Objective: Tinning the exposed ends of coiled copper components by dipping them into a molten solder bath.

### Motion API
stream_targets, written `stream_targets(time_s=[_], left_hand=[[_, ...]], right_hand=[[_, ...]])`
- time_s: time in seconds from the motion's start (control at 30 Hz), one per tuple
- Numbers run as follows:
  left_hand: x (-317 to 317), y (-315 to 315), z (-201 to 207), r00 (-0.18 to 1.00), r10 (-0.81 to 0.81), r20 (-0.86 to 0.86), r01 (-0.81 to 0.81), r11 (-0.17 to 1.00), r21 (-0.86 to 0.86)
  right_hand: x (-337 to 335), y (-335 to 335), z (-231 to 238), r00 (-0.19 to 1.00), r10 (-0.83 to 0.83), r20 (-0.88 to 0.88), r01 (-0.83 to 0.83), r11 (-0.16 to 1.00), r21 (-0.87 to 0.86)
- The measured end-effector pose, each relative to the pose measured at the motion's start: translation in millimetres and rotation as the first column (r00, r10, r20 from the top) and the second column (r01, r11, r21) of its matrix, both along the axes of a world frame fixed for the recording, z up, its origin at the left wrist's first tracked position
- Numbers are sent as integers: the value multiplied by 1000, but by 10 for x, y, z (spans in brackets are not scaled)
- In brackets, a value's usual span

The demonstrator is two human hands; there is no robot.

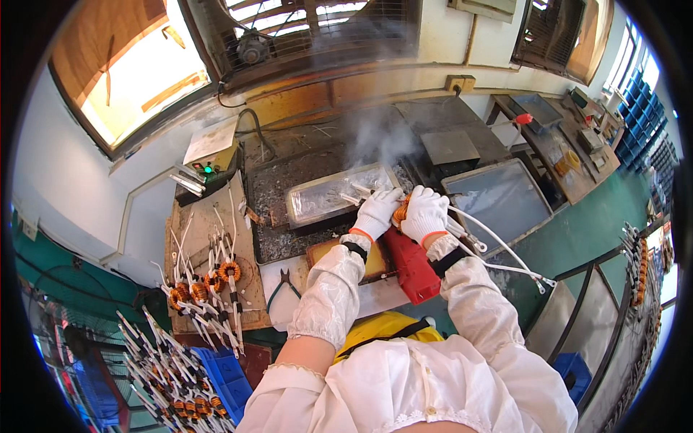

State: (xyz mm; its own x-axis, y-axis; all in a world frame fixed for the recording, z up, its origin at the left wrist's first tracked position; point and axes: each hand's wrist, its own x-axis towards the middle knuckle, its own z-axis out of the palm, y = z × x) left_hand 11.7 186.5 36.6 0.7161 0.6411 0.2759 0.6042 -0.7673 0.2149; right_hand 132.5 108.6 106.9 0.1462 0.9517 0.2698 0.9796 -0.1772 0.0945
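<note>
Both my hands wear white knit gloves with orange cuffs. Between them is a toroidal coil (400, 211) wound with copper-coloured wire. My right hand (426, 215) is closed round the coil's right side, where long white sleeved leads (498, 242) hang out to the right. My left hand (377, 213) is closed at its left side, and short lead ends (355, 197) poke out over the solder pot (307, 206). The pot is a rectangular trough with a shiny silvery surface. Whether the tips touch that surface, I cannot tell. Smoke rises behind my hands.
A red container (413, 270) stands below my hands. Pliers (283, 285) lie nearer me. Several finished-looking coils (229, 271) rest on a board at left, beside a control box (209, 160) with a green light. A framed tray (498, 202) is at right.
</note>
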Motion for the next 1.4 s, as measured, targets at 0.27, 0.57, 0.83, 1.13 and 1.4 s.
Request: stream_targets(time_s=[0.27, 0.57, 0.83, 1.13, 1.4], left_hand=[[35, -75, 96, 993, 28, -115, -22, 998, 54], [86, -232, 36, 998, 24, -51, -12, 975, 222], [201, -436, 33, 999, -31, 19, 24, 949, 315], [280, -640, 2, 997, -26, 67, 2, 941, 339], [66, -1372, 184, 956, 98, 278, -194, 918, 346]], right_hand=[[63, -24, -30, 999, -26, -40, 24, 999, -49], [128, -264, 52, 992, -53, -115, 43, 995, -86], [242, -530, 35, 988, -64, -143, 56, 997, -59], [376, -721, 45, 991, 63, -120, -56, 997, 61], [399, -813, 148, 956, 34, -293, -56, 996, -67]])
